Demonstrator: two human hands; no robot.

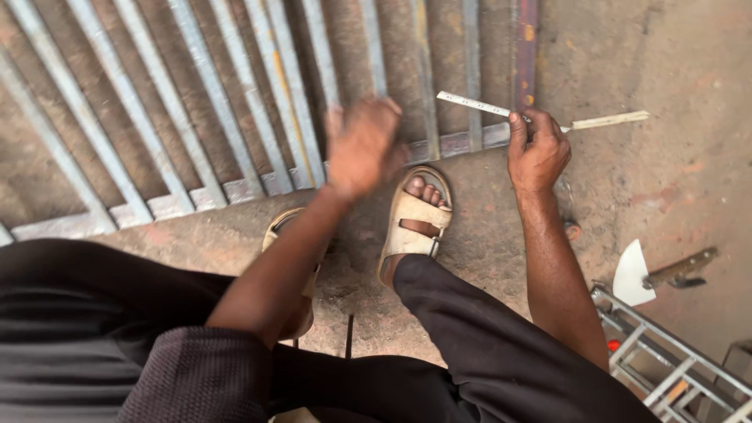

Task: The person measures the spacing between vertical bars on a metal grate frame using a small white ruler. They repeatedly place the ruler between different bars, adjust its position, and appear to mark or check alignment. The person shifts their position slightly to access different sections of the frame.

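Now right hand [537,151] pinches folding ruler [540,114], long axis left-right across metal gate frame [235,188] on floor; left hand [362,145] blurred, fingers loosely curled, holding nothing, just left of ruler's near end

Left hand [362,145], motion-blurred, raised at centre with fingers loosely curled, forearm reaching up from lower left. Right hand [536,153] farther right, fingers pinched closed, forearm extended, wrist straight.

A dusty concrete floor [666,180] is seen, on which a grey metal bar grille [196,117] is laid, left of and beneath the right hand's grip [536,149].
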